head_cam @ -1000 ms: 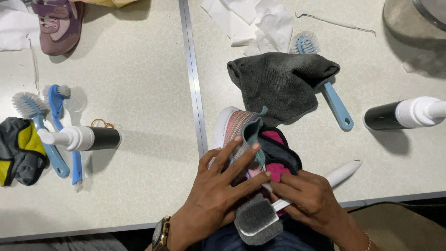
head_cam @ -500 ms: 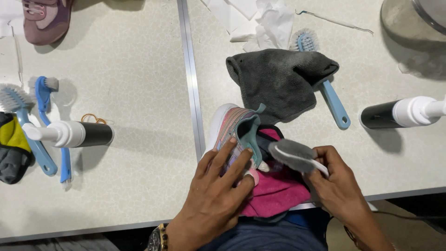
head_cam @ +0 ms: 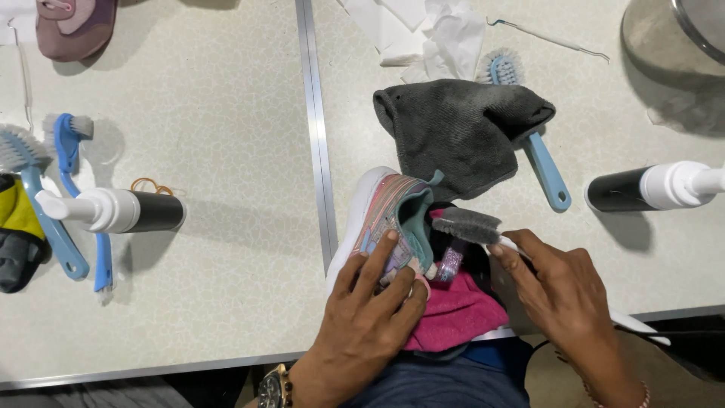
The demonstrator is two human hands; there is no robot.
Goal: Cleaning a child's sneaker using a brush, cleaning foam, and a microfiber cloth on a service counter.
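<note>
Pale desk (head_cam: 226, 189) w/ my left hand (head_cam: 370, 310) pressed on the shoe (head_cam: 385, 219), toe pointing away; right hand (head_cam: 563, 291) pinches the brush (head_cam: 467, 224) just right of it.

hands: bare | left wrist: dark-faced gold watch (head_cam: 273, 387) | right wrist: thin beaded bracelet (head_cam: 642, 394)

A pale speckled counter (head_cam: 226, 136) with a metal seam carries, beyond the right hand (head_cam: 563, 291), a grey cloth (head_cam: 453, 128) over a blue brush (head_cam: 544, 166), and a pump bottle (head_cam: 657, 187); left of the left hand (head_cam: 366, 321), another bottle (head_cam: 113, 211) and brushes (head_cam: 72, 196).
</note>
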